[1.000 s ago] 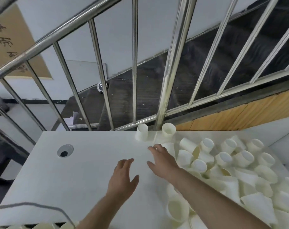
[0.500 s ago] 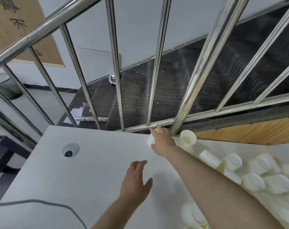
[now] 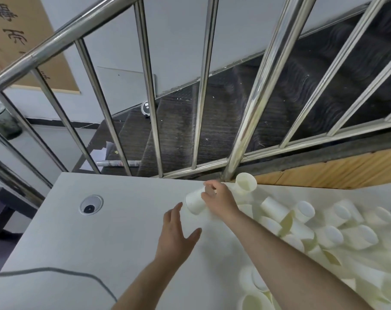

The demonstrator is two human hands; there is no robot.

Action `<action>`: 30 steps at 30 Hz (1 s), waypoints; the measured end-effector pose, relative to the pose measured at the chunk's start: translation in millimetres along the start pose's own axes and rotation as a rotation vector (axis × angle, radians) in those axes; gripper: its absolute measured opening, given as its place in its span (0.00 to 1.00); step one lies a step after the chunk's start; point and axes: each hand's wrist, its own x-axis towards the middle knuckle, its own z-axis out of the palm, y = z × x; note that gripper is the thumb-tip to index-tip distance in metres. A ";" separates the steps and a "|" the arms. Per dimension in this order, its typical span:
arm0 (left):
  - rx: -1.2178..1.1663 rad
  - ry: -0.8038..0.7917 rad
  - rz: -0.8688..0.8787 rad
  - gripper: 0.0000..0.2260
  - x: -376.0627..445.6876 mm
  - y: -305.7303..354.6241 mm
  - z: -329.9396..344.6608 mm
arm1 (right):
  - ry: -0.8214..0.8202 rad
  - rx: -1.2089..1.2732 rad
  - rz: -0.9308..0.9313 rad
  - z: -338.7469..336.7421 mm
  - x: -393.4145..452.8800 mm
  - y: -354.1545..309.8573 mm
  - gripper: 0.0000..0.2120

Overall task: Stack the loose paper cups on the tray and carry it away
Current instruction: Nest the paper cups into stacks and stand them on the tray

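I see even, soft indoor light, fairly bright, no hard shadows on the white worktop [image 3: 82, 238]. Faint shadow under the left hand [image 3: 175, 237]. Steel railing [image 3: 252, 113] carries bright glare streaks w/ mirror-like reflections along its bars. Strong wide-angle distortion: bars bow outward twd the frame edges. Motion blur on the right hand [image 3: 219, 199] and the cup [image 3: 195, 201] it grips; cup pile [image 3: 337, 227] at right is pale, low contrast, edges soft. Stairs [image 3: 212, 121] beyond look dark, grainy.

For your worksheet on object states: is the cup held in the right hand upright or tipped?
Tipped. The cup lies nearly on its side in the right hand, flat base pointing toward the left hand.
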 end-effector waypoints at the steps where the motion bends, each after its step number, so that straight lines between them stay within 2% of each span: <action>1: -0.054 0.022 -0.005 0.38 0.7 0.7 -1.6 | -0.021 0.237 0.142 -3.4 -7.2 -2.8 0.13; 3: -0.155 0.037 -0.015 0.41 -0.5 7.2 -3.9 | -0.134 0.657 0.419 -14.3 -26.3 -4.1 0.10; 5: -0.258 0.029 -0.027 0.40 -1.7 12.7 -5.9 | -0.230 0.901 0.563 -19.8 -40.6 0.3 0.10; 9: -0.319 -0.006 0.011 0.31 -7.8 24.6 -3.8 | -0.303 1.007 0.620 -23.1 -57.0 17.5 0.14; 12: -0.293 -0.026 0.023 0.27 -11.1 27.2 0.6 | -0.338 1.003 0.597 -26.2 -63.1 24.0 0.12; 15: -0.236 -0.021 0.031 0.28 -12.7 26.9 2.8 | -0.291 0.744 0.473 -30.5 -64.2 30.0 0.10; 19: -0.004 -0.043 0.071 0.31 -11.7 20.1 4.2 | 0.090 0.276 0.196 -39.0 -51.4 49.3 0.07; 22: 0.199 -0.089 0.097 0.33 -11.3 18.6 4.8 | 0.232 -0.084 0.003 -53.4 -34.3 59.3 0.14; 25: 0.303 -0.118 0.134 0.33 -9.7 20.3 7.0 | 0.168 -0.383 -0.057 -63.8 -10.4 59.5 0.22; 30: 0.344 -0.149 0.170 0.33 -4.1 22.6 11.2 | 0.051 -0.645 -0.036 -67.8 26.5 54.0 0.25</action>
